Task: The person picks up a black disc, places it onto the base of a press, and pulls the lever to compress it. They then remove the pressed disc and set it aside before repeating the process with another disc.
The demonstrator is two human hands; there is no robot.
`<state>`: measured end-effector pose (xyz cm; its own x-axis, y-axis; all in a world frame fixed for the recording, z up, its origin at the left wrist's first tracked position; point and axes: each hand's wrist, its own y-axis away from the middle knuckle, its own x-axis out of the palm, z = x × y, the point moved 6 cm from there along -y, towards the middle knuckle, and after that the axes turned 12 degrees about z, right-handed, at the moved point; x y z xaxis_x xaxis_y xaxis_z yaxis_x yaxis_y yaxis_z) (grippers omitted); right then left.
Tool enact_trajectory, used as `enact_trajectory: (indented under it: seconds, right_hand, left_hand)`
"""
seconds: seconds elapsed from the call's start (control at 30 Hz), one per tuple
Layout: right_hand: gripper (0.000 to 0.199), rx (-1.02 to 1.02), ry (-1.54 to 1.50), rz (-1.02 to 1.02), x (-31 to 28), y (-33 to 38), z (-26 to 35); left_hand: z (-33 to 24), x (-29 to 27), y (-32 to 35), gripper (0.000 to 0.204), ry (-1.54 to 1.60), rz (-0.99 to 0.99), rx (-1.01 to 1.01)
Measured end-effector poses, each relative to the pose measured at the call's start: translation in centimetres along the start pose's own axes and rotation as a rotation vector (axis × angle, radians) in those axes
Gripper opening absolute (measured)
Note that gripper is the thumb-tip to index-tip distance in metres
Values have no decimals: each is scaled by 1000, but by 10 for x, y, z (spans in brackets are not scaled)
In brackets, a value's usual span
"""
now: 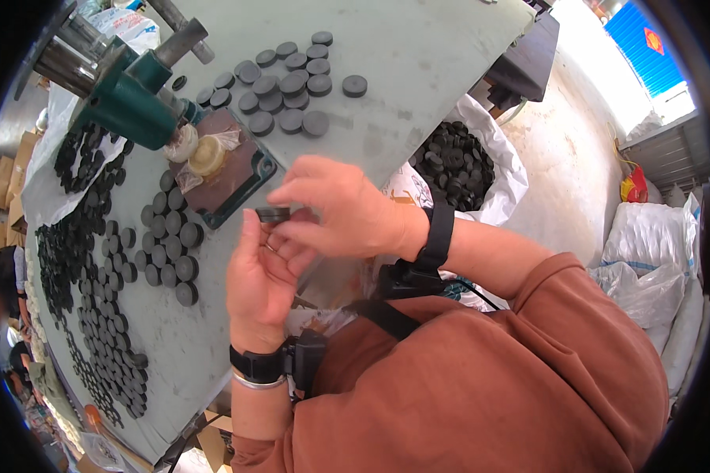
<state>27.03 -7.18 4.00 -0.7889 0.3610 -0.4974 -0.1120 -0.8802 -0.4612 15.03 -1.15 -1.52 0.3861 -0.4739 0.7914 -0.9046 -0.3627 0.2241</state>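
Observation:
A small black disc (273,214) is pinched between my two hands above the grey table (418,71). My left hand (259,284) holds it from below with thumb and fingers. My right hand (335,209) grips it from above with its fingertips. Both wrists wear black straps. Just beyond the disc stands a green hand press (130,91) on a brown base plate (233,169), with a pale round die (207,155) under its ram.
Several black discs (288,83) lie in a group at the table's far side, more (166,244) to the left of my hands, and rings (95,315) along the left edge. A white sack (454,165) full of black discs stands right of the table. White bags (655,244) lie further right.

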Motion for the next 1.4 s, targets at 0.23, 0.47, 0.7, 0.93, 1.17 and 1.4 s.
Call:
enact_trajectory:
  seconds: [0.23,0.47,0.7,0.93,1.17,1.4]
  right_hand:
    - [12,115,579,-65,-61,-35,-32]
    - [22,241,718,78,-73,-59,-103]
    - [25,192,549,172,-49,-50,-63]
    - [20,171,555,48,-55,-50,-94]
    - [33,223,490,-100,-93,-107,-79]
    - [68,-220,283,-231,-140,-267,75]
  left_hand:
    - [-18,-5,20,39,-499,-228,45]
    - [-86,-25,66,35,-1995,-807,274]
    - [-111,-25,31,39,-2363,-706,171]
    - [-102,-21,37,34,-2488,-559,243]
    - [-106,-23,34,36,-2406,-585,178]
    - [-99,-19,35,37,-2415,-595,233]
